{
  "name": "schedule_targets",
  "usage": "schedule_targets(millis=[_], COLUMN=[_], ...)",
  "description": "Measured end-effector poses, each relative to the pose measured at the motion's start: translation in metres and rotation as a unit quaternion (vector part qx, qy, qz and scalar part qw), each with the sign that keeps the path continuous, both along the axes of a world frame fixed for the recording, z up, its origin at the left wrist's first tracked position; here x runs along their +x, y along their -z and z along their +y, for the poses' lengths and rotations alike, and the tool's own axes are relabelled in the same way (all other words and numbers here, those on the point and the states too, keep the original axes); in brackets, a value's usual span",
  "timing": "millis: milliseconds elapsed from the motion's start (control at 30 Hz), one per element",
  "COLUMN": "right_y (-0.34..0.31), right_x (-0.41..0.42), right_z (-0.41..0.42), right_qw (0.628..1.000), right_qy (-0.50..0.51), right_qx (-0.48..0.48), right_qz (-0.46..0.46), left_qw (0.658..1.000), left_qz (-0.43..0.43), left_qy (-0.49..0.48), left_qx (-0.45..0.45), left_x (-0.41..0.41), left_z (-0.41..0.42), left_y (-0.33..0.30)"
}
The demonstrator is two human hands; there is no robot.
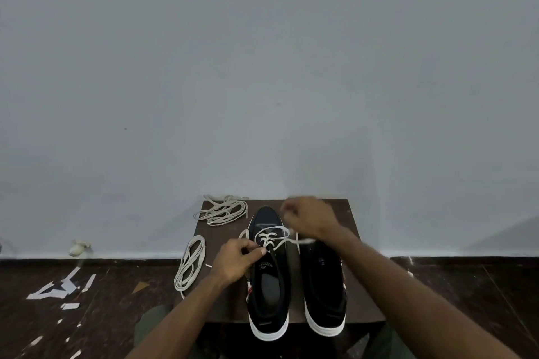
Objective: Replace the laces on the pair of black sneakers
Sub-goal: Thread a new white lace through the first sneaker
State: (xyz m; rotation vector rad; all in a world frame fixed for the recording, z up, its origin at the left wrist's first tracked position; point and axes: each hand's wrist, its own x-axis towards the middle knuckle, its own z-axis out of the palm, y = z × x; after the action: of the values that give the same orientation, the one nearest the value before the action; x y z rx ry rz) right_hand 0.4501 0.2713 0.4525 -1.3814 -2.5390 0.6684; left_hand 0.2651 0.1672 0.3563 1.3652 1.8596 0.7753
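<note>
I had the left sneaker on the small table, its far eyelets threaded. My left hand pinched the pale lace there; my right hand, blurred, was curled round the other end. The lace looked soft and floppy, best gripped near the tip.

Readable markings: insole print only, not legible.
Left sneaker insole carries white print with a large "S"-like logo, seen upside down beside the left hand; wording too blurred to read. Right sneaker insole shows a smaller white mark, also unreadable. White tape strips on floor, left, form no readable characters.
</note>
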Motion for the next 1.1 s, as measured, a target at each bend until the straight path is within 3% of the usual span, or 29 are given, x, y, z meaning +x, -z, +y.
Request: schedule_targets(millis=[67, 167, 267, 367, 400, 433, 500, 533, 600, 667, 733, 833, 900, 933, 1100], right_y=[0.026, 0.046, 0.046, 0.023, 0.009, -0.006, -0.034, -0.044, -0.05, -0.036, -0.007, 0.036, 0.05, 0.054, 0.063], right_x=[-0.006, -0.015, -0.015, -0.006, -0.001, 0.004, 0.016, 0.022, 0.026, 0.024, 0.015, 0.004, -0.005, -0.01, -0.028], right_z=[-0.02, -0.038, -0.033, -0.013, -0.005, 0.002, 0.014, 0.019, 0.02, 0.016, 0.006, -0.009, -0.021, -0.026, -0.038], right_qw=[0.984, 0.973, 0.988, 0.994, 0.972, 0.928, 0.8, 0.748, 0.712, 0.746, 0.835, 0.976, 0.999, 0.998, 0.997], right_qy=[-0.102, -0.132, -0.083, 0.055, 0.109, 0.156, 0.208, 0.216, 0.236, 0.259, 0.233, 0.091, -0.012, -0.041, -0.037], right_qx=[0.027, 0.055, 0.04, -0.049, -0.087, -0.133, -0.22, -0.25, -0.273, -0.263, -0.221, -0.123, -0.042, -0.018, 0.008], right_qz=[-0.147, -0.18, -0.127, 0.076, 0.187, 0.312, 0.517, 0.575, 0.602, 0.554, 0.447, 0.158, -0.009, -0.041, -0.063], left_qw=[1.0, 1.0, 0.999, 0.999, 0.999, 0.998, 0.998, 0.998, 0.998, 0.998, 0.998, 0.999, 0.999, 0.998, 0.997], left_qz=[-0.01, -0.029, -0.035, -0.044, -0.05, -0.055, -0.062, -0.061, -0.06, -0.062, -0.059, -0.045, -0.02, -0.015, -0.008], left_qy=[0.004, 0.008, 0.003, 0.006, 0.009, 0.009, 0.006, 0.005, 0.006, 0.005, -0.002, -0.018, -0.04, -0.055, -0.066], left_qx=[0.002, 0.002, -0.001, -0.006, -0.003, 0.0, -0.001, -0.004, -0.007, -0.012, -0.018, -0.025, -0.025, -0.026, -0.047], left_x=[0.0, -0.003, -0.005, -0.007, -0.006, -0.007, -0.007, -0.007, -0.008, -0.008, -0.006, -0.002, 0.0, 0.001, 0.002], left_z=[0.0, -0.001, -0.002, -0.002, -0.002, -0.001, 0.0, 0.0, -0.001, 0.0, 0.0, 0.003, 0.006, 0.007, 0.014], left_y=[-0.001, 0.0, 0.002, 0.003, 0.004, 0.004, 0.007, 0.008, 0.008, 0.009, 0.007, 0.002, 0.002, 0.002, 0.007])
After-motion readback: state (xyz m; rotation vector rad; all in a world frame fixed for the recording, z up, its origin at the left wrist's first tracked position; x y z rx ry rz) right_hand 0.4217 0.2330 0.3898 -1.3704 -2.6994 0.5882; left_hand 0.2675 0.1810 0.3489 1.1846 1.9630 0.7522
